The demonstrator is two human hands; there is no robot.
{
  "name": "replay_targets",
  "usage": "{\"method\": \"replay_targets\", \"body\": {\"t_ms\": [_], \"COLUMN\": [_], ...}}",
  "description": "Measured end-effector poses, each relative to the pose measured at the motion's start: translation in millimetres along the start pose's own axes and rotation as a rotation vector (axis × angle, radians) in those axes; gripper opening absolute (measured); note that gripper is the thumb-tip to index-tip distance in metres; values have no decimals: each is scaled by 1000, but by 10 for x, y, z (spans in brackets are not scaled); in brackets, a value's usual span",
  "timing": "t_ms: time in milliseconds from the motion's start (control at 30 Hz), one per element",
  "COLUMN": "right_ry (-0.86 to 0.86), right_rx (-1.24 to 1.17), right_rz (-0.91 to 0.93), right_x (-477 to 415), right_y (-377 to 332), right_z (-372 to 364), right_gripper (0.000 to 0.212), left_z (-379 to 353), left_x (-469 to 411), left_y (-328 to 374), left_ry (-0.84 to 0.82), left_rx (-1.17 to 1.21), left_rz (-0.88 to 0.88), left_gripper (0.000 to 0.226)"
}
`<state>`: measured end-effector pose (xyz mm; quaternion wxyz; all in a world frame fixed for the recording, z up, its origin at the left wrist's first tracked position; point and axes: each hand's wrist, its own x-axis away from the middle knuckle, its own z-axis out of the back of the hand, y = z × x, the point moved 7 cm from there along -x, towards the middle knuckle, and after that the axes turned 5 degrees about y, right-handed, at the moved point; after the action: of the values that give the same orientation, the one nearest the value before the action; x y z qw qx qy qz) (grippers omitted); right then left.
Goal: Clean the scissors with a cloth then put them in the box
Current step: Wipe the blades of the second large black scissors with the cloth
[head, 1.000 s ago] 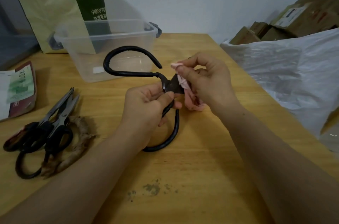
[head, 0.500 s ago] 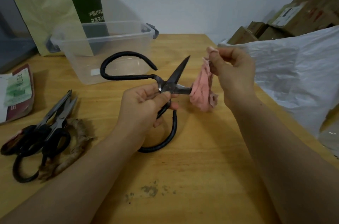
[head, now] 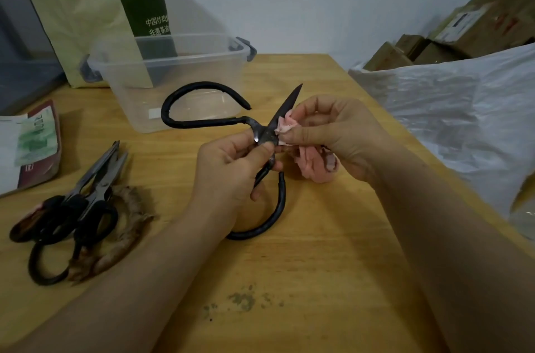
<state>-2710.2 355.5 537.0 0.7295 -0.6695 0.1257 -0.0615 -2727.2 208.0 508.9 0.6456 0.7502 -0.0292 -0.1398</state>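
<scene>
Paper bag (head: pixel 86 14) upright far left; white plastic sack (head: pixel 448 109) right, cardboard cartons (head: pixel 477 28) beyond; packet (head: pixel 31 147) left edge.

Black scissors (head: pixel 202 118), pink cloth (head: pixel 314 163), clear box (head: pixel 185 75), yellow-brown wooden table (head: pixel 304 280).

1. The dark green side panel of the tall yellow-green paper bag (head: pixel 136 5) carries two lines of pale Chinese characters: "中国炒鸡" above, roughly "非遗茶油" below.
2. The red-and-white booklet (head: pixel 37 147) has print too blurred to read.
3. The white label on the brown cardboard carton (head: pixel 460 23) is illegible.
</scene>
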Motion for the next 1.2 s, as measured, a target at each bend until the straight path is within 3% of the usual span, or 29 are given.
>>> {"method": "replay_targets", "body": {"t_ms": [400,600,800,1033,1133,1200], "right_ry": [13,154,281,652,617,444], "right_rx": [62,-155,-70,-119,-58,-71], "right_rz": [78,111,168,100,167,153], "right_x": [57,47,3,-26,21,12], "right_y": [-83,-88,-54,8,-108,-137], "right_z": [-139,-151,-64,592,608,432], "right_gripper": [20,17,17,16,17,17], "left_z": [-14,-9,-21,123,150,122], "left_x": [12,1,-3,-55,-81,-62], "left_y": [-42,-27,-32,45,59,47], "left_ry": [0,15,27,98,87,74], "left_rx": [16,47,42,42,15,-1], "left_rz": [48,71,74,77,84,89], "left_gripper": [13,16,16,12,16,17]}}
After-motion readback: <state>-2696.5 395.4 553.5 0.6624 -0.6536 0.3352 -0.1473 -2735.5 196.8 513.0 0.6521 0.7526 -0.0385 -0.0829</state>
